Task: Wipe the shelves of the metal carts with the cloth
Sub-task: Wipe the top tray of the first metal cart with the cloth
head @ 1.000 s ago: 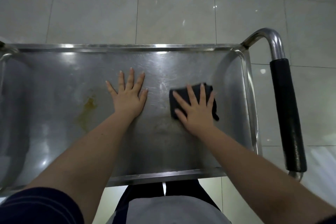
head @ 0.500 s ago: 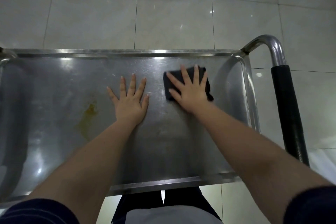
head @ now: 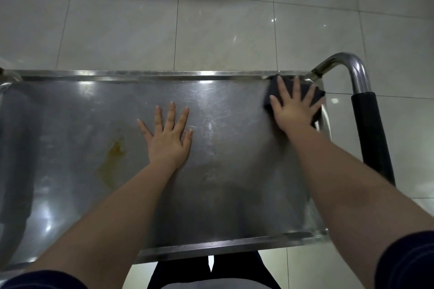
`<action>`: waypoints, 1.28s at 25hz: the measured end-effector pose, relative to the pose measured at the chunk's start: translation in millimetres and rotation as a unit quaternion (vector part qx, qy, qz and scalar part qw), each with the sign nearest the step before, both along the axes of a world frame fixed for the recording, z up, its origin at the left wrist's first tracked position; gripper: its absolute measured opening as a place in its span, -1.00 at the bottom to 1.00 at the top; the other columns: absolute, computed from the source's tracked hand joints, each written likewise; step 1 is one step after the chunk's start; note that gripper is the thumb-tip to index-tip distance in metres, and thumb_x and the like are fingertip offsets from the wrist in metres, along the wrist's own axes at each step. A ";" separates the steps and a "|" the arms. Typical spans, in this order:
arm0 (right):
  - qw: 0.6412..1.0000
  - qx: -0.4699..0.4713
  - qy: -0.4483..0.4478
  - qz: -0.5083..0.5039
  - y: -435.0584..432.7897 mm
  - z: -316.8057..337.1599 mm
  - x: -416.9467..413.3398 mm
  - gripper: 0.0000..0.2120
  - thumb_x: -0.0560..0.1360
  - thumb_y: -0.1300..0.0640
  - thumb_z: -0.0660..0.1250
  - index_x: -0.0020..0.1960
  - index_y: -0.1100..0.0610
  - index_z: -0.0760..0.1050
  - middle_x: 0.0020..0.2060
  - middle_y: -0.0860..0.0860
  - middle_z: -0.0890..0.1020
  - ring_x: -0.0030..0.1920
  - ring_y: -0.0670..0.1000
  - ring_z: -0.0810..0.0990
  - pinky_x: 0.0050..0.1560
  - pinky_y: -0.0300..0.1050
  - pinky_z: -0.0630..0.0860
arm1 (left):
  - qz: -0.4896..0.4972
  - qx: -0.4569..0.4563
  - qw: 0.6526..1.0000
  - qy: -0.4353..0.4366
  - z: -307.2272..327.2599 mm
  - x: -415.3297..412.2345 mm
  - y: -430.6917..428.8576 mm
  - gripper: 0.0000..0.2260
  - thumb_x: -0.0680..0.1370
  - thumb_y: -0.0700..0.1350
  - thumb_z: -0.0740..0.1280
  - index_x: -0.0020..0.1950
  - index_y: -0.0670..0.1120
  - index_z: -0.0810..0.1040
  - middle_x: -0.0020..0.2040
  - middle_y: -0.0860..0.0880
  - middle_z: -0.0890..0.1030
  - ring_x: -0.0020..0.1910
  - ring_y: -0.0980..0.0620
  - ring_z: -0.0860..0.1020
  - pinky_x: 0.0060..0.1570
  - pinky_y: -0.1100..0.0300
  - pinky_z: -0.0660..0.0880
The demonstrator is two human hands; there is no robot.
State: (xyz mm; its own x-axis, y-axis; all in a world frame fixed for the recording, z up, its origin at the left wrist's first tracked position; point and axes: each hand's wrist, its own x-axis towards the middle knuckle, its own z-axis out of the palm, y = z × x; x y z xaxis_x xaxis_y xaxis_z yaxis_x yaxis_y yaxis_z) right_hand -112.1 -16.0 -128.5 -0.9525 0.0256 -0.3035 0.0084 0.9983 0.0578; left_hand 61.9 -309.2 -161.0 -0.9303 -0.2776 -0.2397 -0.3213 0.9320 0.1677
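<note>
On a tiled floor (head: pixel 211 30), at a metal cart (head: pixel 141 76), over its shelf (head: pixel 223 183) and beside its black-sleeved handle (head: pixel 371 136): wiping in hand. Bracing with the left hand (head: pixel 168 141), laid flat and open mid-shelf, holding nothing. With the right hand (head: pixel 293 110), fingers (head: pixel 296 89) straight and spread, pressing a dark cloth (head: pixel 288 85) into the far right corner, against the rim. Likely next: lifting the left hand clear and dragging the cloth leftward under firm pressure to the yellowish stain (head: pixel 115 150), seemingly untouched, left of the bracing hand.
</note>
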 end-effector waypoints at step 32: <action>0.998 -0.016 0.010 0.067 34.1 -1.5 117.6 -0.44 0.54 -0.35 -0.19 0.52 -0.35 -0.20 0.59 -0.05 0.00 0.55 0.27 -0.17 0.39 0.48 -0.19 | 0.004 0.009 1.000 0.001 1.1 0.3 1.2 -0.52 0.63 0.23 -0.16 0.56 0.28 -0.14 0.61 0.10 -0.15 0.57 -0.09 -0.23 0.36 -0.42 -0.30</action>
State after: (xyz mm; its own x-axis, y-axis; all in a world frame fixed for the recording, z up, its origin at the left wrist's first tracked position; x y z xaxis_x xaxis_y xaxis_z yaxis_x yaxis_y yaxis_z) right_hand 5.5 18.1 -130.0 -0.9523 -0.1120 -0.2839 -0.1244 0.9919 0.0261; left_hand 62.2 -308.0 -159.9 -0.9289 -0.2798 -0.2425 -0.3275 0.9264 0.1857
